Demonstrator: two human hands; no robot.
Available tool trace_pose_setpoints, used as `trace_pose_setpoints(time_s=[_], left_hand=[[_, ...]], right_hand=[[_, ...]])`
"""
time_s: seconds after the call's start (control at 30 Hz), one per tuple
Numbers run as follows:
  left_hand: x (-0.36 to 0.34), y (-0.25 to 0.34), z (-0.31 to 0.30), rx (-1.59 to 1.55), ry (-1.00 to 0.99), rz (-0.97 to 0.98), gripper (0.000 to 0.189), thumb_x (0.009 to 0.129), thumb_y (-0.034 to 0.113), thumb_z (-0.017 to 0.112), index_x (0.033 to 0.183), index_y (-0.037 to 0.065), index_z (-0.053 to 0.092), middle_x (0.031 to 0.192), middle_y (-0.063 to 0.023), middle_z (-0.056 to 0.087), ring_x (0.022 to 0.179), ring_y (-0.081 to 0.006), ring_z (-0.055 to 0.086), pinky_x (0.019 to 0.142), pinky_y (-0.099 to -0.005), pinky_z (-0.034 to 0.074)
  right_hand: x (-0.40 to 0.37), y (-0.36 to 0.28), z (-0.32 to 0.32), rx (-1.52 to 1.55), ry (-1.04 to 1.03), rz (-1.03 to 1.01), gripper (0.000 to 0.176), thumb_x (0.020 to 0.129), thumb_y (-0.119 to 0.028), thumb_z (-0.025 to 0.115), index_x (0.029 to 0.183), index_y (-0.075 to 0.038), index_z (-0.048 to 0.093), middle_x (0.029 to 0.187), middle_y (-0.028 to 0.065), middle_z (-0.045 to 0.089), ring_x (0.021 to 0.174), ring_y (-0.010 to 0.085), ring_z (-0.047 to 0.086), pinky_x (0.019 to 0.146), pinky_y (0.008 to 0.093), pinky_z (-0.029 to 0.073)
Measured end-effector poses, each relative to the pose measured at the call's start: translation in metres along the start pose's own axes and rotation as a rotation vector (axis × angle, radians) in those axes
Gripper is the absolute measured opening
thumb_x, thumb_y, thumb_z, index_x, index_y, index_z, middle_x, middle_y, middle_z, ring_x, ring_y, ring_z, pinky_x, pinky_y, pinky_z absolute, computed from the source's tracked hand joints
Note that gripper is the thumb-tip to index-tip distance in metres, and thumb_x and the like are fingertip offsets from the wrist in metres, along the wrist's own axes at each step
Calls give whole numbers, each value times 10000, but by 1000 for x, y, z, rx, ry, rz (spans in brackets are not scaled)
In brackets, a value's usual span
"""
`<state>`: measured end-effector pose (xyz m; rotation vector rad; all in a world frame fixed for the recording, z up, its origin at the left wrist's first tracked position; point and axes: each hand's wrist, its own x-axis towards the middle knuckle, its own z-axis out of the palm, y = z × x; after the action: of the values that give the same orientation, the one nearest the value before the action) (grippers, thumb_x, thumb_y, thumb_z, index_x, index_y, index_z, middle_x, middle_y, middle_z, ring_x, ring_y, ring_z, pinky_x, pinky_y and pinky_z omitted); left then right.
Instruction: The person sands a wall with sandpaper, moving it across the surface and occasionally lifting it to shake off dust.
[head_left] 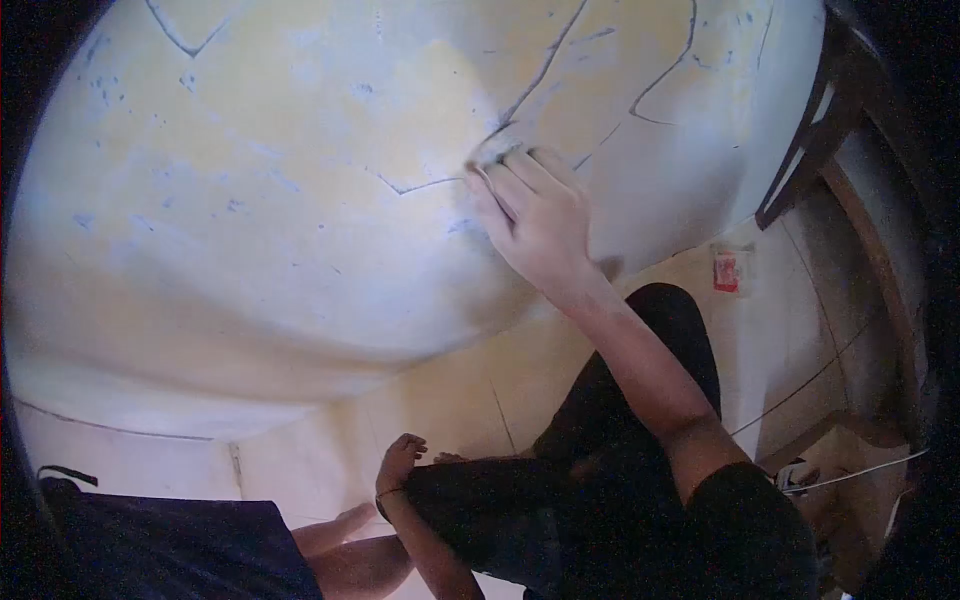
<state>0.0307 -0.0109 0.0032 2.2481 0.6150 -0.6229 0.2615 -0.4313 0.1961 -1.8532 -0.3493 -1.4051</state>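
My right hand (540, 215) is closed, its fingers bent round a small greyish pad (500, 150) that is pressed against the wall (330, 230). Whether the pad is a sponge or a folded sheet I cannot make out. Dark cracks and scattered bluish scuffs mark the wall's pale yellow and white surface. One long crack (545, 70) runs down to the pad, and a shorter one (415, 187) meets it from the left. Lower down, my left hand (403, 458) rests at my bent knee, fingers loosely apart and holding nothing.
Beside me at the lower left sits another person in dark shorts (190, 540). A small red and white packet (728, 271) lies on the tiled floor (470, 405) near the wall. Dark furniture (825, 130) stands at the right, with a white cable (860, 472) below it.
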Motion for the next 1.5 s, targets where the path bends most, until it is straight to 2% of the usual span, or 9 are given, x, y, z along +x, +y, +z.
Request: trace_pose_setpoints(time_s=[0.2,0.4,0.5,0.7,0.8,0.9,1.2,1.3,1.5], left_hand=[[2,16,-2,-63,-32,-33,258,887,131,461,1024,-6,632,944,-124,690,860,-216,655,802,-336,520],[-1,4,-1,2,-13,13,266,873,132,467,1020,-1,645,948,-108,694,855,-211,655,785,-324,523],[4,7,0,-33,-11,-30,276,877,125,452,1033,1,643,958,-118,698,861,-215,657,783,-334,525],[2,-2,-3,-6,2,20,281,893,122,427,1031,-6,636,955,-136,696,864,-221,661,787,-339,526],[9,-23,-1,-42,6,87,283,891,122,423,1029,-21,625,954,-150,693,862,-234,667,799,-353,533],[-3,16,-2,-3,-10,14,286,891,131,426,1033,-26,620,954,-158,691,863,-235,667,804,-357,536],[8,-12,-2,-9,-13,91,267,885,146,461,1012,-6,639,946,-132,689,861,-221,660,789,-339,527],[-6,19,1,-41,24,4,255,882,136,468,1005,-3,642,941,-129,688,859,-205,656,789,-330,524],[3,0,-4,8,-13,30,263,895,136,452,1010,-12,637,936,-134,689,850,-208,660,791,-333,529]], right_hand=[[-57,-9,13,119,-217,-50,160,787,-139,697,681,-103,583,690,60,557,648,242,536,575,390,405],[3,2,0,-5,29,16,167,796,-177,693,676,-113,597,657,58,539,644,246,537,606,391,420],[-34,5,11,34,-244,-114,129,798,-156,696,702,-108,623,665,61,550,642,255,545,601,378,426],[-48,-3,7,246,-156,-26,125,802,-178,690,714,-115,627,695,47,560,659,251,552,603,382,422],[-2,3,-2,-25,-23,52,133,805,-180,692,722,-105,619,687,46,552,667,240,554,597,384,422],[-41,5,11,-23,-247,-101,127,817,-167,683,741,-86,622,699,53,564,669,239,561,591,388,427],[-3,-1,-2,52,-78,100,127,825,-180,674,757,-78,640,690,76,554,666,246,571,623,387,452],[-43,4,13,38,-306,-67,155,831,-184,669,745,-61,628,678,92,547,651,263,565,607,394,447],[-33,-5,-5,311,-187,118,220,849,-210,658,693,-74,582,701,80,551,655,260,560,598,408,430]])
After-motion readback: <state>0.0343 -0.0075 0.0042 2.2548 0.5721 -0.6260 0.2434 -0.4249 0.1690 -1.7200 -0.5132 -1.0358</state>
